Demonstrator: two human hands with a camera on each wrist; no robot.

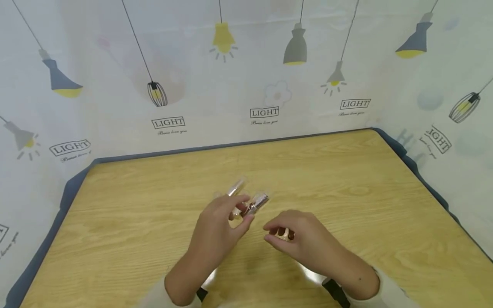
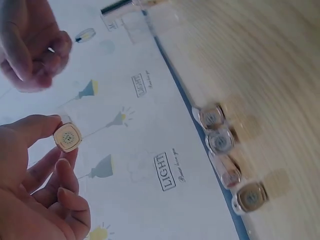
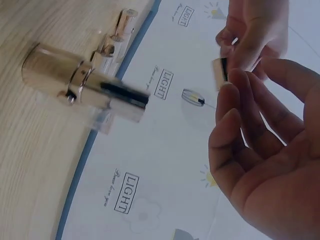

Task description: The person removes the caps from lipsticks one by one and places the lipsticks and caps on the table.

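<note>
My left hand [image 1: 215, 229] pinches a lipstick tube [image 2: 67, 137] between thumb and fingers; its square, labelled end faces the camera in the left wrist view. From the head view, a shiny metallic tube [image 1: 257, 204] shows just past those fingertips. Close by on the right, my right hand [image 1: 304, 237] has its fingers loosely bent, with nothing between thumb and fingertips in the right wrist view. A gap separates the two hands in the head view. Behind the right fingers a bit of gold [image 1: 286, 234] shows, mostly hidden.
Several square-ended lipstick tubes [image 2: 220, 141] with clear parts are on the wooden table [image 1: 346, 188]. Another tube [image 1: 236, 188] lies beyond the left hand. A large gold lipstick tube [image 3: 82, 82] is near the right wrist camera. Lamp-printed cloth [image 1: 239, 85] surrounds the table.
</note>
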